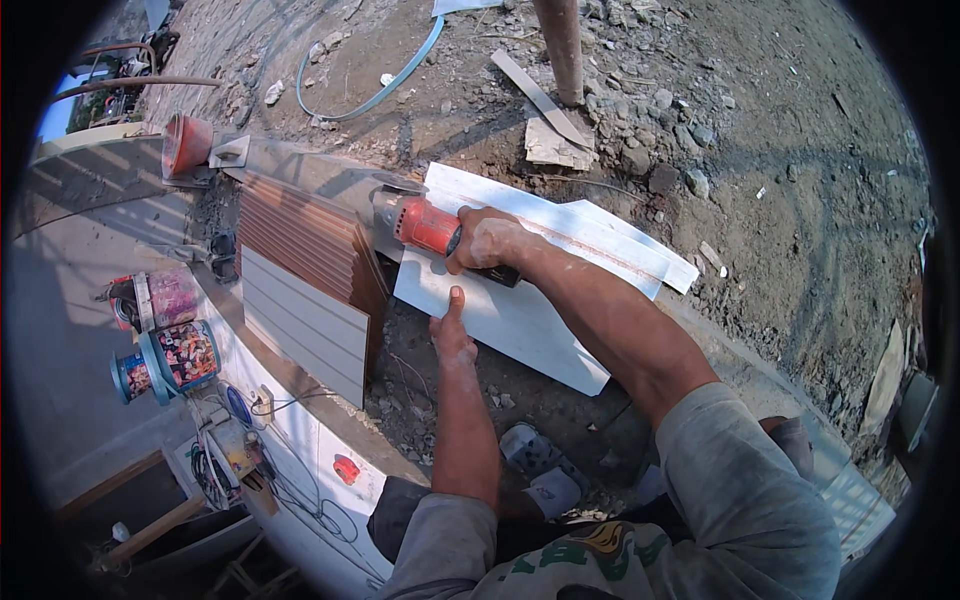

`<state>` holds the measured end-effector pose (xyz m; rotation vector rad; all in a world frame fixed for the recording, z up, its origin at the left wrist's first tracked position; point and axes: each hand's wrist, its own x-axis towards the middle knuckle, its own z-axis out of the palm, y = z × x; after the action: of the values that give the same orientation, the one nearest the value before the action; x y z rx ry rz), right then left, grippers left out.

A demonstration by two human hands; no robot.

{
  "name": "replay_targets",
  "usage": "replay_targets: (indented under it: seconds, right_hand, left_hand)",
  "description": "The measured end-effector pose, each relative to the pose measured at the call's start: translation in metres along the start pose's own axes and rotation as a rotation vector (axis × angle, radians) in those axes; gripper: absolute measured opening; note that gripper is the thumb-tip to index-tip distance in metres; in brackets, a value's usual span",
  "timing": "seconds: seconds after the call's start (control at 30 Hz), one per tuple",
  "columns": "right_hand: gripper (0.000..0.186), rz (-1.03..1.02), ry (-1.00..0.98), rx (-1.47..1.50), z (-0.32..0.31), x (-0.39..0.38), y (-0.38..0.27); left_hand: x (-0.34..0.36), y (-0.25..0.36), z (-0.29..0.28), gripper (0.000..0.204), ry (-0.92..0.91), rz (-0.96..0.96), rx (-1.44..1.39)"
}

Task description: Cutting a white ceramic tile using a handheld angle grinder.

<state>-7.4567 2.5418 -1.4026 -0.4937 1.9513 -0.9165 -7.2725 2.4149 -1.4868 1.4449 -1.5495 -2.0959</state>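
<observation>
At the white tile (520,325), right fingers (466,250) around a red grinder (428,228); left fingers (456,303) partly hidden, grip unclear.

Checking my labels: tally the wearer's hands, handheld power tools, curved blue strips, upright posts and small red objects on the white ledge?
Hands (left hand, right hand): 2
Power tool: 1
Blue strip: 1
Post: 1
Red object on white ledge: 1
Total: 6
</observation>
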Motion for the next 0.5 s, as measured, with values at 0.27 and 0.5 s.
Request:
replay_targets:
  seconds: [0.27,0.5]
  right_hand:
    - [0.066,0.033,0.046,0.025,0.002,0.014,0.003]
    - [0.062,0.041,0.033,0.027,-0.001,0.014,0.007]
  left_hand:
    - [0.008,-0.002,0.004,0.058,0.033,0.001,-0.005]
    - [0.006,-0.003,0.009,0.059,0.051,-0.005,0.005]
